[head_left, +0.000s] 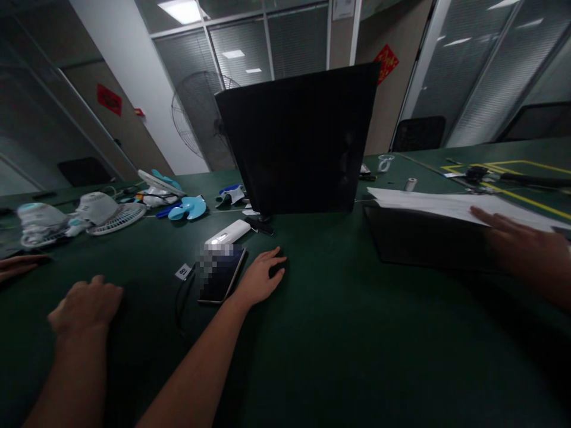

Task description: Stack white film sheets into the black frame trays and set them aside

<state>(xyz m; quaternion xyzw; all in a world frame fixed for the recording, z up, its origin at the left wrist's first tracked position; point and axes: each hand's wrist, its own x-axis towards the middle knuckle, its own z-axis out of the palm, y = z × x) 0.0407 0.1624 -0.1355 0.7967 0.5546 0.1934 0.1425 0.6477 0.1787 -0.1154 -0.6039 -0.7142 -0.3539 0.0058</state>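
My left hand (87, 303) rests on the dark green table with its fingers curled under, and nothing shows in it. My right hand (262, 276) lies on the tabletop with its fingers spread and holds nothing. Just left of its wrist is a smartphone (225, 276), lying flat with its screen up and partly blurred out. Beyond the phone lies a white oblong device (228, 233) with a small black piece (259, 225) at its far end. A black cable with a white tag (183, 272) runs beside the phone.
A large black panel (303, 142) stands upright ahead. To the right, another person's hand (521, 238) is on white papers (450, 205) and a black folder (428, 241). Another hand (22, 266) shows at far left. Fan parts (116, 219) and light-blue blades (190, 208) lie back left.
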